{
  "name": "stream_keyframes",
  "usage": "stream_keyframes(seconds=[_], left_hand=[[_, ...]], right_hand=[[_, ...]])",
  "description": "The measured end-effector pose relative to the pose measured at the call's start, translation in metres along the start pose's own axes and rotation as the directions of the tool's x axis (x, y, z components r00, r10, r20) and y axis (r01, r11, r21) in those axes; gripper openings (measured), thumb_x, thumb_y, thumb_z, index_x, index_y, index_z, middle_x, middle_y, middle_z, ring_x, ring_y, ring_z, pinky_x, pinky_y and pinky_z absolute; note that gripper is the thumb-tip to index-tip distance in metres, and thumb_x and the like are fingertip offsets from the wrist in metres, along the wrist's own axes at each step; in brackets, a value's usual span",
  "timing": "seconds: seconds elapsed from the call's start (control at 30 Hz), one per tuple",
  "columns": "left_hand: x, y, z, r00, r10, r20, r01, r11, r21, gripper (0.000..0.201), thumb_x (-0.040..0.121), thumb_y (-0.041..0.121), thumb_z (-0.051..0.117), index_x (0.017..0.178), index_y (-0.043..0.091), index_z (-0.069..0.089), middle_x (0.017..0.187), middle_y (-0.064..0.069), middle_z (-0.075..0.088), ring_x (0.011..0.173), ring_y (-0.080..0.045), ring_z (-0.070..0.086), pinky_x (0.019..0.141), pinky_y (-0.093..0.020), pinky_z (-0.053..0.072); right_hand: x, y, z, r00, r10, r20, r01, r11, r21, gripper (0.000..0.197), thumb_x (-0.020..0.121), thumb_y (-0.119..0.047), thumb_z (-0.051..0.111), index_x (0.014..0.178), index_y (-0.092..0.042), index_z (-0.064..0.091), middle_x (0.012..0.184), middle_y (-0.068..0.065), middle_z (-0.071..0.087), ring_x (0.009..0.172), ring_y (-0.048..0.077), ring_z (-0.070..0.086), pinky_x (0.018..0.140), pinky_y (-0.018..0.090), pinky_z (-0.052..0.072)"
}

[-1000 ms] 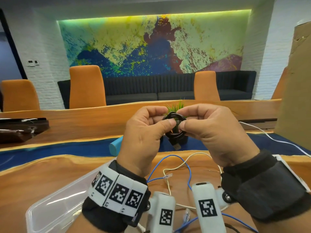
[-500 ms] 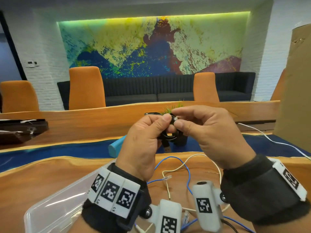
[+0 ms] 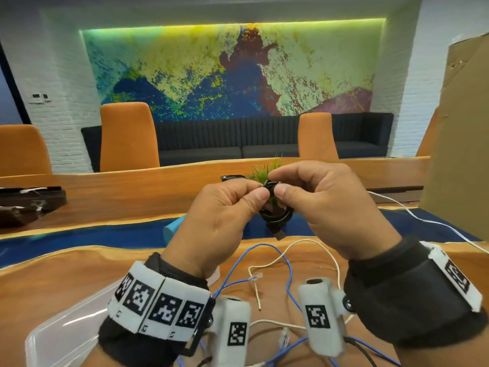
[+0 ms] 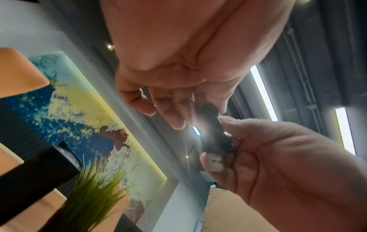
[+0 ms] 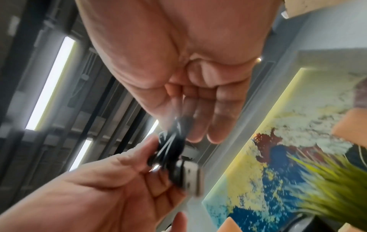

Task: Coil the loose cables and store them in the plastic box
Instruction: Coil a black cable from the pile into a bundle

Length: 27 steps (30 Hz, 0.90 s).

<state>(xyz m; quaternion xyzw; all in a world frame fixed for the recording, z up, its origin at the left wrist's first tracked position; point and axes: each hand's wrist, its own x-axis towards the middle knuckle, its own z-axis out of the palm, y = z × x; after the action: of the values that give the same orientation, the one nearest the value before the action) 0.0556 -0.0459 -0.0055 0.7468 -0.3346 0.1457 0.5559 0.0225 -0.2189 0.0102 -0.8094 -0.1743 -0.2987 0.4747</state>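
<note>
A small black coiled USB cable [image 3: 276, 214] is held in the air above the table, its metal plug [image 3: 279, 235] dangling below. My left hand [image 3: 258, 193] pinches the coil's top from the left, and my right hand [image 3: 279, 185] pinches it from the right. The left wrist view shows the coil [image 4: 216, 135] and plug [image 4: 215, 161] against the right hand's fingers. In the right wrist view the coil [image 5: 170, 149] sits between both hands. A clear plastic box [image 3: 60, 332] lies at the lower left, partly hidden by my left wrist.
A loose blue cable [image 3: 289, 271] and a cream cable [image 3: 296, 247] lie on the wooden table [image 3: 66, 274] under my hands. A white cable [image 3: 423, 221] runs off to the right by a cardboard sheet [image 3: 460, 128]. A potted plant [image 3: 266, 172] stands behind the coil.
The coil faced me as an open ring between both thumbs; now both hands pinch its top and it hangs lower with the plug dangling. My right wrist has rolled outward.
</note>
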Motion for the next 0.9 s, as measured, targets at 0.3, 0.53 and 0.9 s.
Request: stream_keyframes(seconds=[0.3,0.53,0.9], left_hand=[[0.002,0.006,0.005,1.000,0.031,-0.002,-0.031,0.994,0.103,0.020,0.089,0.033,0.065,0.092,0.019,0.078,0.086,0.003,0.077,0.088,-0.020,0.070,0.082,-0.039,0.055],[0.004,-0.001,0.002,1.000,-0.031,-0.002,0.031,0.992,0.123,0.016,0.082,0.045,0.068,0.087,0.033,0.076,0.083,0.010,0.077,0.091,-0.017,0.072,0.096,-0.036,0.053],[-0.005,0.002,0.017,0.969,-0.064,0.237,-0.009,0.955,0.296,0.038,0.073,0.069,0.060,0.100,0.045,0.072,0.084,0.015,0.076,0.088,-0.016,0.072,0.091,-0.053,0.053]], right_hand=[[0.000,-0.013,-0.026,0.996,0.053,0.079,-0.035,0.977,-0.211,0.015,0.080,-0.004,0.069,0.087,-0.014,0.078,0.071,0.000,0.071,0.057,0.006,0.059,0.055,0.027,0.051],[0.007,0.007,-0.117,0.922,0.386,-0.004,-0.358,0.850,-0.388,0.008,0.080,-0.008,0.071,0.086,-0.011,0.076,0.076,0.010,0.071,0.059,0.015,0.057,0.054,0.028,0.054],[-0.059,0.154,-0.159,0.422,0.904,-0.062,-0.816,0.349,-0.461,0.005,0.088,0.001,0.060,0.089,0.001,0.065,0.065,0.013,0.050,0.042,0.016,0.047,0.044,0.022,0.049]])
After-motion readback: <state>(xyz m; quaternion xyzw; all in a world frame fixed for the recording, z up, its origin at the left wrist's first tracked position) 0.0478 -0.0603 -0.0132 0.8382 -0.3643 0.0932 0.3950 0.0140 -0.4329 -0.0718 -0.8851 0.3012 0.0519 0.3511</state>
